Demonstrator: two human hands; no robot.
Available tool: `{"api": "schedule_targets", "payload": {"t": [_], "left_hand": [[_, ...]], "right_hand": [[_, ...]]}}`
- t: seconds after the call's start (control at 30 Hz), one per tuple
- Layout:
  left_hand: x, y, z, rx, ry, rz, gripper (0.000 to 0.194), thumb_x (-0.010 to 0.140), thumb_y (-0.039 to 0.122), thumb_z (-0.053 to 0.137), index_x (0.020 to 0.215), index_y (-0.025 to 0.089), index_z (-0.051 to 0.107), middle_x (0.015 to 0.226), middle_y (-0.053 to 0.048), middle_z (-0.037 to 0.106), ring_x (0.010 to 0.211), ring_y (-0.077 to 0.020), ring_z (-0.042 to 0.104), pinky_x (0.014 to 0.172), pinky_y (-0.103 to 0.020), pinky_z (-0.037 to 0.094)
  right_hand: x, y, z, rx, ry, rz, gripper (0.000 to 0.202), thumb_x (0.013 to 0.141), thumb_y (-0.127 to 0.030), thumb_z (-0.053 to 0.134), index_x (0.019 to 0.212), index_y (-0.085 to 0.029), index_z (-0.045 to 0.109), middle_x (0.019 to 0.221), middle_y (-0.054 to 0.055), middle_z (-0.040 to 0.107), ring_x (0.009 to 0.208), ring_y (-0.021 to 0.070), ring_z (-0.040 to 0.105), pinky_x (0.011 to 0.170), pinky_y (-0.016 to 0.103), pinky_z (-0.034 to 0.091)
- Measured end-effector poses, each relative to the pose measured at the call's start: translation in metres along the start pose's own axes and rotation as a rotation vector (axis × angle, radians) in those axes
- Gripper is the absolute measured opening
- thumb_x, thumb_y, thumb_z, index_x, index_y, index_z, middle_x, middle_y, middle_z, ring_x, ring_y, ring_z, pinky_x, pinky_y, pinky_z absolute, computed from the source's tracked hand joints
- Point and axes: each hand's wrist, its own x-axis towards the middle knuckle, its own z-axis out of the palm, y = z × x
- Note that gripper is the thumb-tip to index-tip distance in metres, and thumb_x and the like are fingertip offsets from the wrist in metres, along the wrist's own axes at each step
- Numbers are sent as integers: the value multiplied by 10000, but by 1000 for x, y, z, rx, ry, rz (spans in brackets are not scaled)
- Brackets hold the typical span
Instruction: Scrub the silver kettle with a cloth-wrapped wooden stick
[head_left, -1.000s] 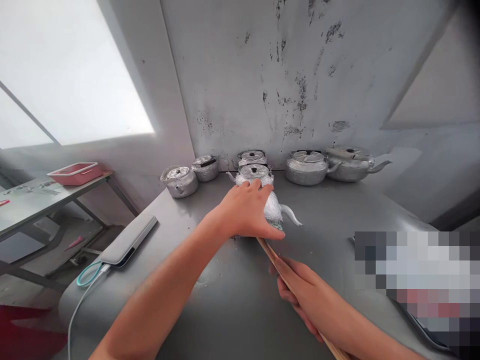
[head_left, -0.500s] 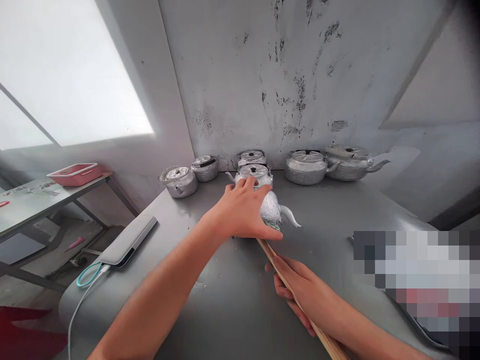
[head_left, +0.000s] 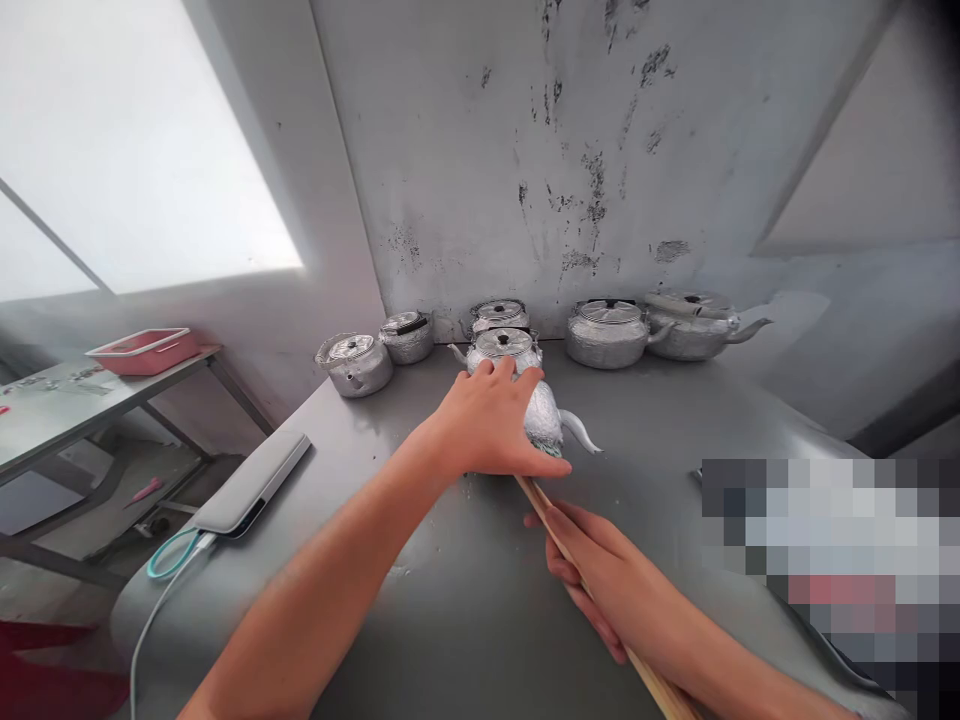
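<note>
My left hand (head_left: 491,420) is laid over a silver metal kettle (head_left: 541,412), fingers spread across its body and thumb pointing right. The kettle appears tipped on its side, its curved spout reaching out to the right and down. Most of its body is hidden by my hand. In my right hand (head_left: 589,560) is a long, pale wooden stick (head_left: 555,530), fingers wrapped round it. Its far end disappears beneath my left hand, beside the kettle's lower side. A little greenish bristle-like material (head_left: 546,446) shows there; whether it joins the stick I cannot tell.
Several silver kettles (head_left: 609,335) line the wall end of the grey table (head_left: 420,640). A light-coloured power bank (head_left: 251,485) with a cable lies at left. Beyond, a side table bears a pink basket (head_left: 146,352). A blurred-out patch covers the right edge.
The view has shifted slightly. My left thumb reaches a touch further right; both hands otherwise keep their places at the kettle and stick.
</note>
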Motion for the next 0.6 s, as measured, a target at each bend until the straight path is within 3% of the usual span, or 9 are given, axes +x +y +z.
{"api": "schedule_targets", "payload": {"t": [0.37,0.6], "left_hand": [[0,-8,1,-42,-12,1,935,690,787,584,1424,237,404,1328,-135,502,1226,-379,469,958,-491,431],[1,-3,1,-15,-11,-5,899,682,785,588,1378,234,446,1300,-134,531,1190,-379,497,912,-482,454]], "right_hand": [[5,-1,1,10,-3,25,335,989,-520,320,1077,-232,466,676,-86,353,386,62,264,261,160,305],[1,-2,-3,-62,4,20,354,981,-551,325,1061,-239,474,707,-76,356,421,65,278,279,166,320]]}}
